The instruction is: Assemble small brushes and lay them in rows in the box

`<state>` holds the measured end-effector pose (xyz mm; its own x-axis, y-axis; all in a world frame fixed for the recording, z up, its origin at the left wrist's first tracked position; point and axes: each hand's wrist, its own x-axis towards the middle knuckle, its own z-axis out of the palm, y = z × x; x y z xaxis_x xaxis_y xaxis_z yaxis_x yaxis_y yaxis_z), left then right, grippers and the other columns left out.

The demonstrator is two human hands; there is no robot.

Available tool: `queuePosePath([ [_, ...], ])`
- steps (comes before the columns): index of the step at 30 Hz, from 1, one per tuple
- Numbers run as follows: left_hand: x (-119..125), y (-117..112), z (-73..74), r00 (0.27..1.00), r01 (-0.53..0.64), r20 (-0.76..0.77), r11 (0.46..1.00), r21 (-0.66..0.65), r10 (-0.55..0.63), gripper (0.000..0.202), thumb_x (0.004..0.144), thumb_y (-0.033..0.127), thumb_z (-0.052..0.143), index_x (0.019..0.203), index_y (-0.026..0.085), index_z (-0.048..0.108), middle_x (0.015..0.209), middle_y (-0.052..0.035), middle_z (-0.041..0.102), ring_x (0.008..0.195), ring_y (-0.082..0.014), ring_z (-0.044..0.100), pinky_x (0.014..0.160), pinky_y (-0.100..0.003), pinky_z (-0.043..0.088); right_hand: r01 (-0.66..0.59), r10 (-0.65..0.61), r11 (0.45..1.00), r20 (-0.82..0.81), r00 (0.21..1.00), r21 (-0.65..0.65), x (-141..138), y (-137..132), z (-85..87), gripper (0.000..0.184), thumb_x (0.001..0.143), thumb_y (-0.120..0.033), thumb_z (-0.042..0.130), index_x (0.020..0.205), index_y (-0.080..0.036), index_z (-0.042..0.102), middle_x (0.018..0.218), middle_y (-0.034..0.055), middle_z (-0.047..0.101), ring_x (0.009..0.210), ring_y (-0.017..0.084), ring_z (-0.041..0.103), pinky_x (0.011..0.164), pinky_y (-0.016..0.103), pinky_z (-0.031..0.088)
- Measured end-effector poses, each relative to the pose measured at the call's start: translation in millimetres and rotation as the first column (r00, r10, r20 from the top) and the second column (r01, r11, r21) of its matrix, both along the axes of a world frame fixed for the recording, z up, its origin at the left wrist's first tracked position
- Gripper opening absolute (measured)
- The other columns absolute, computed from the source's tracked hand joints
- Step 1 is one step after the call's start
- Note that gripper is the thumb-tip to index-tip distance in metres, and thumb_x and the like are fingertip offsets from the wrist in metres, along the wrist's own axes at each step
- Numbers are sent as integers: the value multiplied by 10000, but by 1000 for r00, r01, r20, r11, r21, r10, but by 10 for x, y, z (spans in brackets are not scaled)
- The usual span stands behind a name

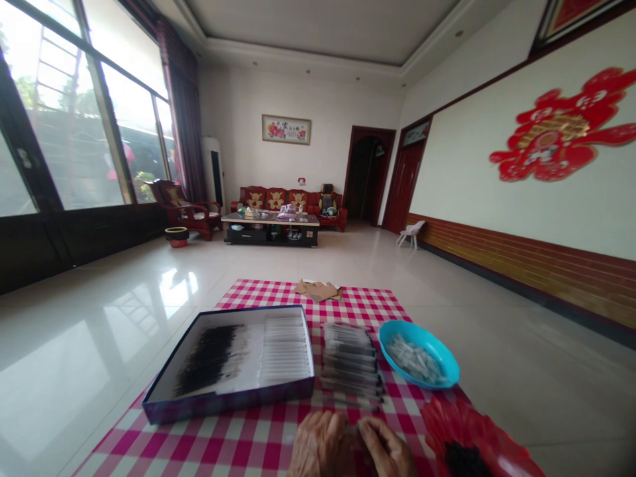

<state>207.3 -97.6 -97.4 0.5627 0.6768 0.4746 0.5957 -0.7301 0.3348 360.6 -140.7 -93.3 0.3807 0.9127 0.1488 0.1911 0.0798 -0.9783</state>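
**Two hands close together at the cloth's near edge, brushes laid out ahead**

The left hand [320,447] and right hand [386,450] sit together, fingers curled around a slim dark piece [358,432] that they mostly hide; which hand clamps it, I cannot tell. They are just in front of a stack of thin writing brushes [350,361], which lies in close, roughly parallel rows on a pink-and-white checked cloth [248,457].

Left of the stack and just beside it is a shallow navy-edged box [228,407], lined in white. A dense band of dark tips runs across it, with pale, clear-looking shafts in neat rows toward the stack. The box looks well filled, while the loose stack and a heap of small pale pieces [415,360] in a blue bowl [450,368] right of the stack remain outside it.

Nearer the hands, beyond the stack's right end, a red plate [462,424] holds a dark mass [464,460] cut off by the frame. Past the stack, flattened cardboard [315,290] lies at the cloth's far edge, and a red sofa [278,199] stands well beyond.
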Motion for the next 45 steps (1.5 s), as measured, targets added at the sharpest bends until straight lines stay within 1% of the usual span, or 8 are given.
queuePosePath([
  [6, 42, -44, 84, 985, -169, 89, 950, 262, 150, 109, 842, 190, 458, 780, 256, 518, 652, 1, 547, 579, -166, 546, 533, -287, 407, -70, 68, 995, -38, 997, -66, 76, 14, -1, 403, 688, -541, 648, 847, -178, 723, 860, 66, 745, 825, 248, 685, 713, 240, 546],
  [14, 27, -3, 17, 992, -119, 58, 971, 206, 109, 99, 869, 226, 459, 789, 248, 513, 667, 3, 552, 598, -160, 561, 549, -269, 424, -53, 59, 997, -103, 993, 61, 91, 82, -263, 417, 688, -487, 680, 972, -183, 707, 970, 90, 730, 928, 272, 669, 775, 276, 544],
  [17, 25, 1, -35, 992, -122, 68, 969, 217, 110, 80, 875, 237, 459, 823, 249, 519, 685, -7, 557, 626, -163, 574, 578, -267, 442, -14, 18, 999, -78, 997, 51, 50, 77, -239, 423, 707, -494, 662, 990, -181, 693, 973, 89, 728, 911, 261, 675, 745, 255, 547],
  [22, 37, -6, -20, 993, -110, 60, 969, 221, 99, 120, 876, 238, 452, 771, 243, 510, 645, 0, 544, 582, -154, 556, 537, -259, 410, 85, -93, 993, 99, 991, 80, -19, 30, -92, 344, 709, -538, 624, 741, -207, 714, 714, 42, 731, 693, 221, 685, 618, 204, 534],
  [31, 50, -15, 17, 992, -109, 85, 973, 202, 94, 173, 890, 221, 403, 750, 226, 504, 629, 3, 541, 572, -142, 539, 533, -251, 364, -23, 24, 995, -9, 1000, 95, 66, 46, -210, 370, 731, -478, 637, 950, -190, 714, 961, 82, 734, 922, 260, 675, 780, 263, 545],
  [35, 24, -34, 42, 995, -87, 59, 984, 154, 79, 175, 899, 197, 398, 761, 227, 503, 660, 4, 555, 599, -145, 539, 571, -261, 369, -22, 21, 999, 10, 1000, 44, 13, 2, -66, 422, 748, -485, 619, 1023, -172, 687, 1018, 101, 718, 945, 266, 668, 769, 284, 550],
  [40, 0, -67, 89, 998, -65, 7, 996, 56, 64, 163, 896, 176, 405, 777, 230, 503, 689, 7, 560, 635, -155, 535, 611, -271, 376, 12, -19, 999, 161, 987, 45, -57, -52, 161, 358, 764, -507, 575, 815, -184, 719, 790, 78, 745, 743, 241, 693, 669, 264, 552],
  [45, 8, -73, 131, 997, -63, 34, 998, 30, 62, 185, 921, 212, 375, 797, 232, 511, 699, 4, 567, 638, -154, 532, 607, -271, 372, -49, 38, 996, 151, 988, 72, -43, -91, 217, 307, 794, -433, 574, 924, -190, 710, 926, 79, 734, 880, 239, 675, 794, 284, 530],
])
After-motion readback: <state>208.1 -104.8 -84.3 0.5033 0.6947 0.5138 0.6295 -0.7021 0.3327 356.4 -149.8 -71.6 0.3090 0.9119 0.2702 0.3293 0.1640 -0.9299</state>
